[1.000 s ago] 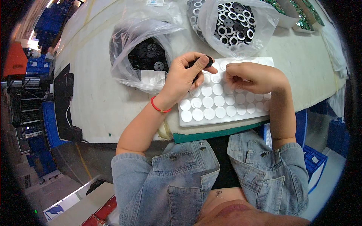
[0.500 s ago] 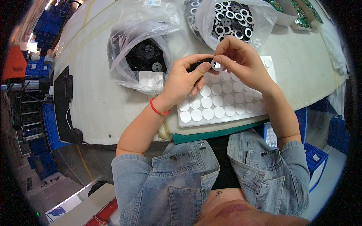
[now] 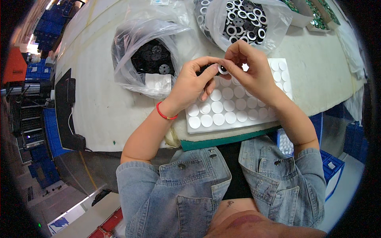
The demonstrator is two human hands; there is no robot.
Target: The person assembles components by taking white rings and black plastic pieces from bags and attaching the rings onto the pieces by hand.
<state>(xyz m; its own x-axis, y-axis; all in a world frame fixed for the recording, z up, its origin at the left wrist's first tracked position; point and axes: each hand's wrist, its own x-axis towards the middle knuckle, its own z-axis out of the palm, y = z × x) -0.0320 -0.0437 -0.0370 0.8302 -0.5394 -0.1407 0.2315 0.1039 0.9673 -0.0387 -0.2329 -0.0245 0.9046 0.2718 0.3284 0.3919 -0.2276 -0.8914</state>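
- Two hands meet over the counter [image 3: 103, 111] in the head view, with one white ring [image 3: 223, 69] between them; its centre shows black, so it seems to lie on or against a disc, though whether it is fully seated cannot be told.
- Done, as far as it shows: many ringed discs [image 3: 246, 22] fill the right bag [image 3: 278, 27], and these look like finished pieces.
- Left, by the same judgement: plain discs [image 3: 154, 59] lie in the left bag [image 3: 123, 67], and more black discs [image 3: 204, 69] sit in a stack in the left hand [image 3: 193, 80]. Rows of white rounds [image 3: 218, 119] cover most of the visible sheet [image 3: 238, 125]; the part behind the hands is hidden. The work looks partway along, with a single piece in progress.
- The left grip is closed round the stack: thumb on the near side, index finger bent over the far side, the lower fingers curled beneath. Its forearm rises from the lower left, a red band [image 3: 160, 112] at the wrist, and the stack's end points toward the other hand.
- The right hand [image 3: 252, 67] comes in from the lower right, wrist above the sheet. Its grip is a pinch, thumb and index tips together at the ring's edge, with the other fingers curled clear of the sheet.
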